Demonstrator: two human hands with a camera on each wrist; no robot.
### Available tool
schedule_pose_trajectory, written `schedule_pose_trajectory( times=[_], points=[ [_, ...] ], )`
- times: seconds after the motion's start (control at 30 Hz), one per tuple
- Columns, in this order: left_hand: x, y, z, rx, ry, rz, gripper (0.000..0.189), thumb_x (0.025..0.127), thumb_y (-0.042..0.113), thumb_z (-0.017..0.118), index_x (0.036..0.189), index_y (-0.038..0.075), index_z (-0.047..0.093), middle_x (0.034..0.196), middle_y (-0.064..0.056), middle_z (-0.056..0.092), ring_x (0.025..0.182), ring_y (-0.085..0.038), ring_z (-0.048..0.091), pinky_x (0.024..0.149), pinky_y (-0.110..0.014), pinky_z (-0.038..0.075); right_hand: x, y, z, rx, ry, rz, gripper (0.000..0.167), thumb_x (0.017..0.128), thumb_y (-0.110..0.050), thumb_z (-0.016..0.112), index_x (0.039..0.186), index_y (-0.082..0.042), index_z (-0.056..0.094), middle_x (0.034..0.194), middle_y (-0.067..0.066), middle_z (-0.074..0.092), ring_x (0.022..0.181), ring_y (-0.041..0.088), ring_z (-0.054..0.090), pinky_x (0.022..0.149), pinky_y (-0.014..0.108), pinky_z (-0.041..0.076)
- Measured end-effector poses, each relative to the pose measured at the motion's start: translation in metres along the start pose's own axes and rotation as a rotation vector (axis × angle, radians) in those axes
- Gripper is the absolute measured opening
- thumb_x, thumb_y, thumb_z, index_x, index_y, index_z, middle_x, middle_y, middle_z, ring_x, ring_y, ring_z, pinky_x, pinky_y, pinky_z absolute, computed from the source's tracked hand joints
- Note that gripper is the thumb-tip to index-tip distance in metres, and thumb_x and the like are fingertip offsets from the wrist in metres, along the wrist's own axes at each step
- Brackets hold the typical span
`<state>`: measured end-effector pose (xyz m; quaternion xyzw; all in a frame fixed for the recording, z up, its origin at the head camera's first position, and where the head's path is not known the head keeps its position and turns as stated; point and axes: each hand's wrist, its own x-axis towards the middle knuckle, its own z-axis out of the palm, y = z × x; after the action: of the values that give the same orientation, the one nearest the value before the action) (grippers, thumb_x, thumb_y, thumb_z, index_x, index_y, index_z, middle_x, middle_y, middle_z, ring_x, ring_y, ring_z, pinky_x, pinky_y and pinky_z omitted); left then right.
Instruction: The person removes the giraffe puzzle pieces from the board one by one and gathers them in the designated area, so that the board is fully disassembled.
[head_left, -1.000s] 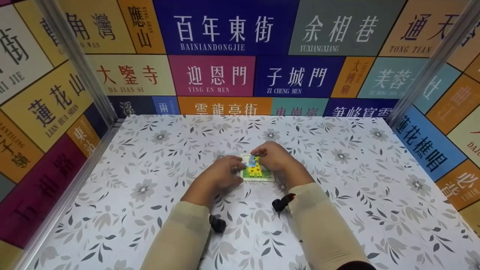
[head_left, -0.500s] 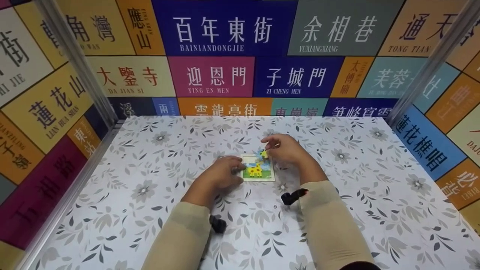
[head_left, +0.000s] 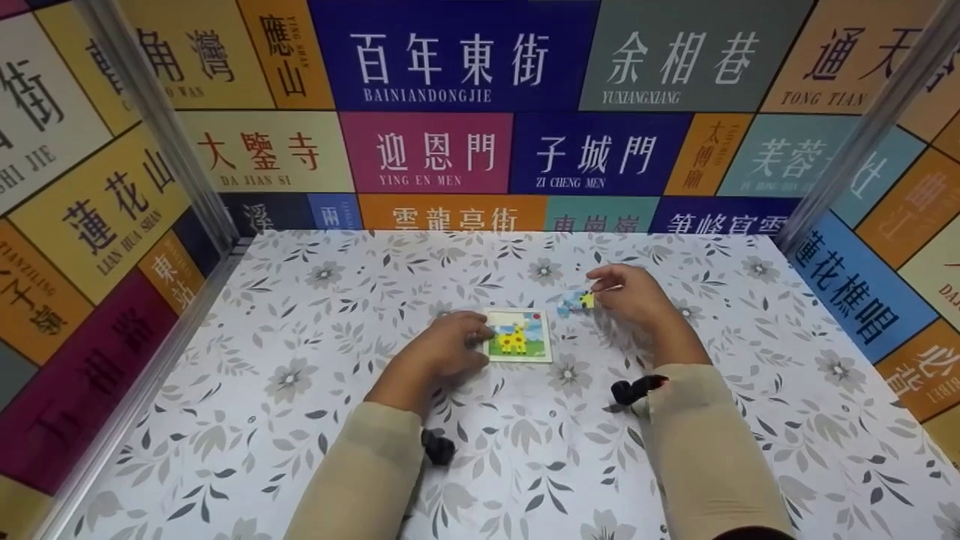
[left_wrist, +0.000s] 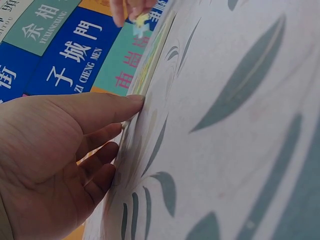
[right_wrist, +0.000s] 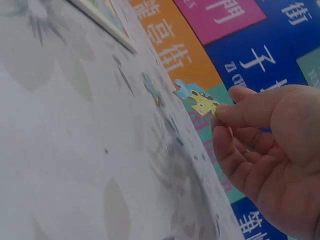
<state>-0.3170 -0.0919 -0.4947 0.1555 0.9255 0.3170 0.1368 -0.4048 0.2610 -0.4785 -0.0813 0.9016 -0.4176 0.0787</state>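
A small square jigsaw puzzle tray (head_left: 550,345) with a pale border lies mid-table, showing a yellow spotted giraffe body over green grass. At its left edge is my left hand (head_left: 450,343), thumb and fingers spread apart; the left wrist view has the thumb tip touching the border. My right hand (head_left: 634,296), to the right of the tray, pinches a yellow and blue jigsaw piece (right_wrist: 200,101) with part of the giraffe's face between thumb and fingertips. Beside it, a blue jigsaw piece (right_wrist: 154,90) lies on the table.
A white tablecloth (head_left: 300,435) with grey flowers and leaves covers the table. Panels printed with Chinese place names (head_left: 427,154) enclose the back and both sides. Each wrist carries a small black camera (head_left: 634,390).
My right hand has drawn away from the tray to the right, taking the giraffe-face jigsaw piece out of the picture. A plain backing shows at the tray's top. My left hand has stayed put.
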Motion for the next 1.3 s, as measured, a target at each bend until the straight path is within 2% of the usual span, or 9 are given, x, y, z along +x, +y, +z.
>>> schedule_pose_trajectory(
  times=[0.23, 0.53, 0.9, 1.13, 1.2, 1.3],
  points=[
    [0.001, -0.001, -0.001, 0.007, -0.011, 0.01, 0.046, 0.095, 0.021, 0.078, 0.141, 0.019, 0.071, 0.168, 0.0, 0.049, 0.162, -0.031, 0.035, 0.136, -0.051, 0.025, -0.003, 0.013, -0.002, -0.005, -0.015, 0.024, 0.04, 0.105, -0.01, 0.065, 0.145, -0.008, 0.063, 0.131, 0.018, 0.07, 0.115, 0.025, 0.066, 0.088, 0.025, 0.055],
    [0.001, 0.0, -0.001, 0.007, -0.016, -0.005, 0.048, 0.096, 0.021, 0.078, 0.143, 0.019, 0.07, 0.168, 0.001, 0.048, 0.163, -0.031, 0.034, 0.136, -0.051, 0.024, -0.001, 0.019, -0.002, 0.015, 0.001, 0.118, 0.039, 0.105, -0.007, 0.062, 0.144, -0.011, 0.063, 0.136, 0.016, 0.068, 0.122, 0.028, 0.064, 0.096, 0.035, 0.055],
    [-0.001, 0.002, -0.001, 0.02, -0.005, 0.016, 0.043, 0.096, 0.019, 0.077, 0.139, 0.016, 0.072, 0.167, -0.003, 0.049, 0.162, -0.032, 0.034, 0.136, -0.051, 0.025, -0.002, 0.022, 0.0, -0.007, 0.026, 0.065, 0.039, 0.105, -0.007, 0.06, 0.143, -0.007, 0.062, 0.142, 0.018, 0.066, 0.132, 0.035, 0.062, 0.104, 0.044, 0.056],
    [0.001, 0.001, -0.001, 0.025, -0.021, -0.007, 0.045, 0.097, 0.02, 0.077, 0.141, 0.019, 0.071, 0.168, 0.0, 0.048, 0.163, -0.031, 0.033, 0.136, -0.051, 0.024, -0.007, 0.008, 0.002, 0.085, 0.019, 0.126, 0.04, 0.106, -0.009, 0.058, 0.146, -0.011, 0.061, 0.147, 0.015, 0.06, 0.135, 0.034, 0.06, 0.108, 0.047, 0.055],
    [0.001, 0.001, -0.001, 0.023, -0.024, -0.013, 0.045, 0.097, 0.02, 0.077, 0.141, 0.019, 0.071, 0.168, 0.0, 0.048, 0.163, -0.031, 0.034, 0.136, -0.051, 0.024, -0.007, 0.0, 0.004, 0.089, 0.013, 0.127, 0.039, 0.107, -0.012, 0.06, 0.146, -0.012, 0.061, 0.147, 0.013, 0.059, 0.136, 0.034, 0.059, 0.108, 0.048, 0.056],
    [0.001, 0.0, -0.001, 0.015, -0.025, -0.02, 0.045, 0.096, 0.02, 0.078, 0.14, 0.019, 0.071, 0.168, 0.0, 0.048, 0.163, -0.03, 0.034, 0.136, -0.05, 0.024, -0.007, -0.012, 0.008, 0.045, -0.016, 0.083, 0.039, 0.107, -0.018, 0.063, 0.145, -0.013, 0.063, 0.146, 0.012, 0.061, 0.135, 0.034, 0.06, 0.104, 0.047, 0.057]
  ],
)
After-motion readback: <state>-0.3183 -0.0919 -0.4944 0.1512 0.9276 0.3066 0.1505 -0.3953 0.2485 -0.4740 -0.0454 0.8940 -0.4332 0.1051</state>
